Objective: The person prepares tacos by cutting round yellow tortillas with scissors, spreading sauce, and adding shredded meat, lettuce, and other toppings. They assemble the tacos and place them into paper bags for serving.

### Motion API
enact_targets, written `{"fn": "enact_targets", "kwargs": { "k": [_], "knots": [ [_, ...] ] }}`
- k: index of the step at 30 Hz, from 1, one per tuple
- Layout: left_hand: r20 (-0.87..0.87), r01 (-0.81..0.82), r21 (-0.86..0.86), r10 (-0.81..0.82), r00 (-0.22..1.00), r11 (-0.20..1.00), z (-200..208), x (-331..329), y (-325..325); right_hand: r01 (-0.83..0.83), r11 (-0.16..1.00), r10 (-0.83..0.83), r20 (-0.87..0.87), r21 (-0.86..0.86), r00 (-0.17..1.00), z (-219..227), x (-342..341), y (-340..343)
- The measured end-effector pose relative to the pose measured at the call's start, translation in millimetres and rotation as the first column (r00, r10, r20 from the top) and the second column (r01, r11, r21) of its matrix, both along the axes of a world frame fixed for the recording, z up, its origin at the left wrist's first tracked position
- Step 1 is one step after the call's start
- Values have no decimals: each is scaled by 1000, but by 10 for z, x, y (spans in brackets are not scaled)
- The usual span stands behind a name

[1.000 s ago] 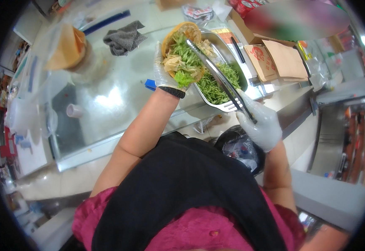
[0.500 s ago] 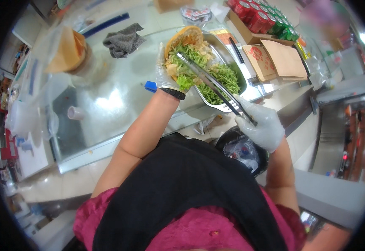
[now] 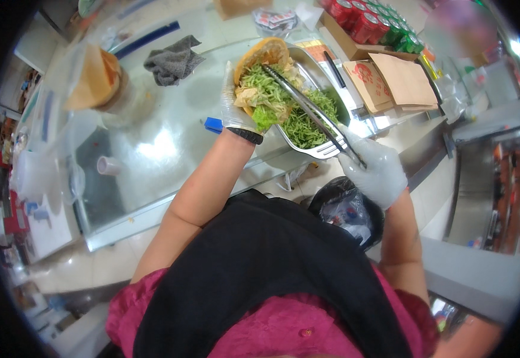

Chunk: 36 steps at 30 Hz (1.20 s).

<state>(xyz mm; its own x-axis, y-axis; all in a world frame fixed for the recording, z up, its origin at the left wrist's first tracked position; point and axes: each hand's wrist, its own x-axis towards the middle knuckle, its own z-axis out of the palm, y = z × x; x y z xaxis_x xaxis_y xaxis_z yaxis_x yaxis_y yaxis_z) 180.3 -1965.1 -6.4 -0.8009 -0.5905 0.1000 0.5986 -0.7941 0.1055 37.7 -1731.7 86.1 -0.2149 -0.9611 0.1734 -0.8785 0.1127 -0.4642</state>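
Note:
My left hand [image 3: 232, 101], in a clear glove, is wrapped round an opened flatbread [image 3: 262, 50] tilted toward me. The bread is filled with shredded greens, pale flaky pieces and a lettuce leaf [image 3: 266, 118] at its lower end. My right hand [image 3: 377, 169], gloved in white, grips metal tongs [image 3: 316, 111] by the handle end. The tongs' tips press on the filling inside the bread. Just right of the bread, a steel tray [image 3: 346, 102] holds a heap of green shreds [image 3: 312, 132]; the tongs cross over it.
On the glass counter [image 3: 182, 149] lie a grey cloth [image 3: 173, 59], a small cup [image 3: 108, 165] and a blue clip [image 3: 213, 125]. Paper bags [image 3: 402, 82], a black pen [image 3: 334, 68] and boxed drink cans [image 3: 372, 28] are at right. Below the edge is a lined bin [image 3: 346, 215].
The tongs' tips have shifted slightly up and right over the filling. My right hand has moved a little with them. My left hand stays almost where it was, holding the flatbread.

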Motion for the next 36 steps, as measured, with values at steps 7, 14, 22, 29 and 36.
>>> {"fn": "enact_targets", "kwargs": {
  "k": [7, 14, 22, 29, 36],
  "knots": [
    [-159, 115, 70, -103, 982, 991, -85, 0, 7, 37, 998, -43, 145, 45, 988, 194, 21, 81],
    [51, 37, 32, -38, 998, 999, 33, 32, 76, -78, 993, 92, -154, 94, 984, 217, 50, 6],
    [-98, 80, 42, -75, 992, 996, -23, -24, 60, -57, 996, 59, -36, 62, 998, 180, -119, 19],
    [-109, 73, 48, -68, 992, 996, -59, 3, 49, 46, 995, -52, 65, 94, 997, 174, -210, 96],
    [29, -31, 21, 30, 999, 999, 78, -21, 107, 232, 946, -254, 74, 225, 965, -47, -387, 16]
  ]
}}
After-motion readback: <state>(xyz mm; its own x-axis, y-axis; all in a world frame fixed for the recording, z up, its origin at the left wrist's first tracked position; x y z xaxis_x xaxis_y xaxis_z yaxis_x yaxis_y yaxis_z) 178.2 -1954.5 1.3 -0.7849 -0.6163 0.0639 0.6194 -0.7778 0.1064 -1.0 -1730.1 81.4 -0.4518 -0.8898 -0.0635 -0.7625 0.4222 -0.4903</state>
